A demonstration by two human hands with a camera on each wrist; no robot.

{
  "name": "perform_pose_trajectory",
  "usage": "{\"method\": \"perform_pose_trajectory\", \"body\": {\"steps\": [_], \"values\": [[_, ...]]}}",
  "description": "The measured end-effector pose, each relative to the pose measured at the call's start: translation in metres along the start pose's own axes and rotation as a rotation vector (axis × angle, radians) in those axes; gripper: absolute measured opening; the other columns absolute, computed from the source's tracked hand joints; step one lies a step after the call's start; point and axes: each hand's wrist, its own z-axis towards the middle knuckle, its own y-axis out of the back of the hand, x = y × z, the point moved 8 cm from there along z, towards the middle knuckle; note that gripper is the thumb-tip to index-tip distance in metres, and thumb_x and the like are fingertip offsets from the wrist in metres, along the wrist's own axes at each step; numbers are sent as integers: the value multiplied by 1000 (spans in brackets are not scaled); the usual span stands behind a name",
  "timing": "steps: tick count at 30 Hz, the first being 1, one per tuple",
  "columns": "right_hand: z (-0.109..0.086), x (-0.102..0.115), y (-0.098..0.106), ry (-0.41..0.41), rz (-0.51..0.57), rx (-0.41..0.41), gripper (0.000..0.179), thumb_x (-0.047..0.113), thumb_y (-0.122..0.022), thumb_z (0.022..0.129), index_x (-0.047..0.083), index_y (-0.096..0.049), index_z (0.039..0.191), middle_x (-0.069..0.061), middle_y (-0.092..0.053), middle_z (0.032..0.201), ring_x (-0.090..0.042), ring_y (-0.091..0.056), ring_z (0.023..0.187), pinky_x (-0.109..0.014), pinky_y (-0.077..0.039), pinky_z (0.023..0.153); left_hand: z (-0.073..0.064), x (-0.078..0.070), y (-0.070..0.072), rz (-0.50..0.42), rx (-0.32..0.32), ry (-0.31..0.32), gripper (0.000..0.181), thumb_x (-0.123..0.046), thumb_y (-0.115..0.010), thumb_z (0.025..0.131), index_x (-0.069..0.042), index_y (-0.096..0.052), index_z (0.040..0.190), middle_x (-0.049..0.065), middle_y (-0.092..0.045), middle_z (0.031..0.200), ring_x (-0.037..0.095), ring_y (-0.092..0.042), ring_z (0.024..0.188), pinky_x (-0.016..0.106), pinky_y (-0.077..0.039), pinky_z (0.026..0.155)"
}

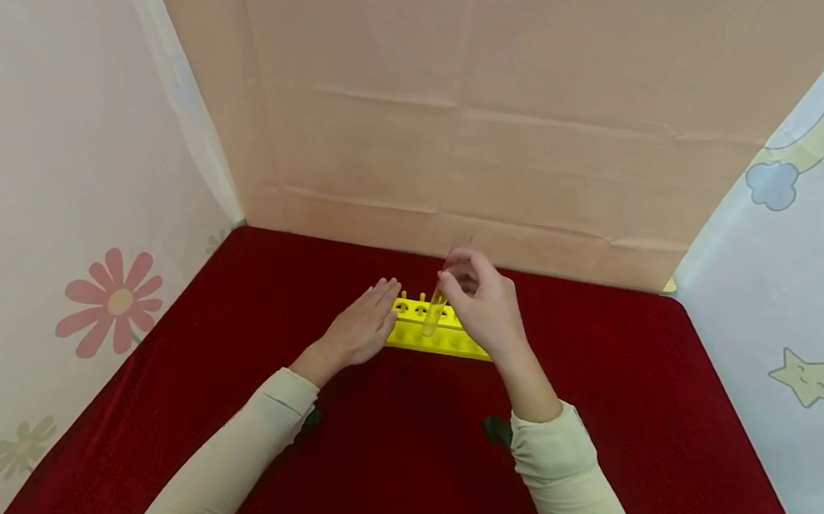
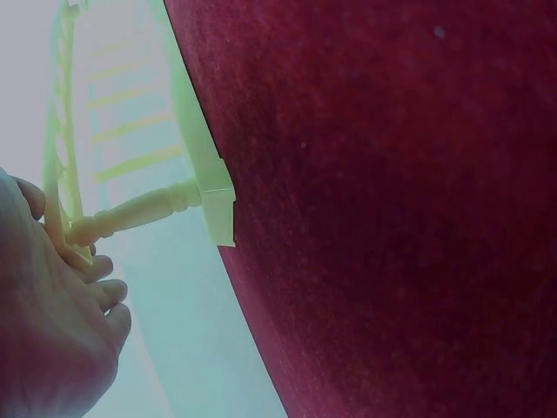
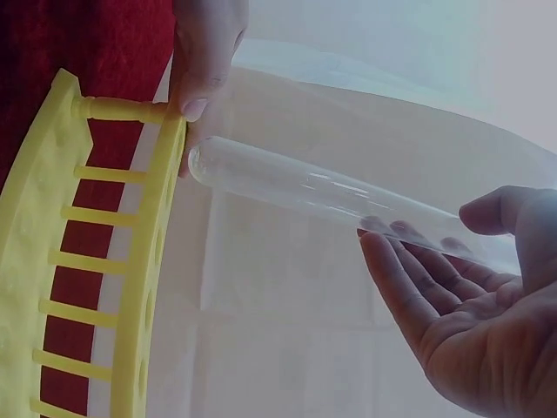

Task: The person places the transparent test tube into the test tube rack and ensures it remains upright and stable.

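A yellow test tube rack (image 1: 441,341) stands on the red cloth, its rods and holed top plate (image 3: 150,261) plain in the right wrist view. My left hand (image 1: 363,323) holds the rack's left end, thumb and fingers at the end of the top plate; in the left wrist view this hand (image 2: 52,305) sits by the corner post (image 2: 144,209). Between thumb and fingers my right hand (image 1: 486,302) holds a clear glass test tube (image 1: 434,314) over the rack. The tube (image 3: 296,181) is tilted, rounded end toward the top plate near the left thumb.
Red cloth (image 1: 406,457) covers the table. A plain beige sheet (image 1: 453,152) hangs behind it, with patterned pale sheets (image 1: 29,166) at the left and right sides. Small dark objects (image 1: 495,430) show by both wrists.
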Motion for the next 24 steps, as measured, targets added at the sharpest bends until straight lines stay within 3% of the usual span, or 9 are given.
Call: {"method": "perform_pose_trajectory", "body": {"steps": [8,24], "values": [[6,5,-4,16,1,-22,20,16,-63,99,12,-62,118,-8,-75,99,-19,-72,87,-37,-56,75,-1,0,1,-11,11,8,59,-34,-27,110,-7,-17,163,8,-16,169,22,-12,157,37,-13,127],[13,7,-9,38,-1,-48,25,17,-64,99,9,-61,122,-9,-75,103,-21,-72,90,-38,-59,81,0,3,0,-10,11,23,60,-35,-27,110,-8,-18,163,8,-18,169,21,-13,156,37,-13,127]]}}
